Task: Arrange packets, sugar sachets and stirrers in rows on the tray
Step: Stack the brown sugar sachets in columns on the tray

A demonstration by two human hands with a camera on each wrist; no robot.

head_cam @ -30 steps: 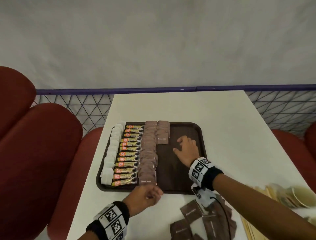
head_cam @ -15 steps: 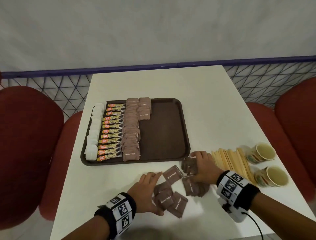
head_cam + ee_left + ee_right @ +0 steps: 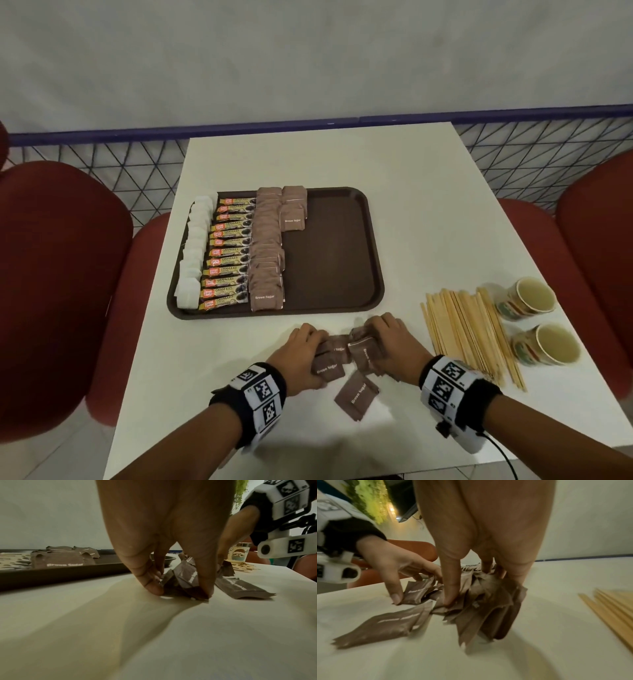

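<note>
A brown tray [image 3: 342,257] holds a row of white sachets [image 3: 195,253], a row of coffee granule packets [image 3: 227,253], a full row of brown sugar sachets [image 3: 265,250] and a short second row [image 3: 293,212]. Loose brown sugar sachets [image 3: 342,354] lie bunched on the table in front of the tray. My left hand [image 3: 310,356] pinches some of them from the left between thumb and fingers [image 3: 180,588]. My right hand [image 3: 380,342] curls round a bunch from the right [image 3: 481,588]. One sachet [image 3: 356,395] lies apart, nearer me. Wooden stirrers [image 3: 469,339] lie to the right.
Two paper cups [image 3: 527,301] [image 3: 548,346] stand right of the stirrers near the table's right edge. Red chairs [image 3: 58,291] flank the white table [image 3: 325,161]. A blue-topped mesh fence [image 3: 102,164] runs behind it. The tray's right half is bare.
My right hand left the tray and came back to the loose sachets. Both hands have closed in from either side and pushed the scattered sachets into a bunch.
</note>
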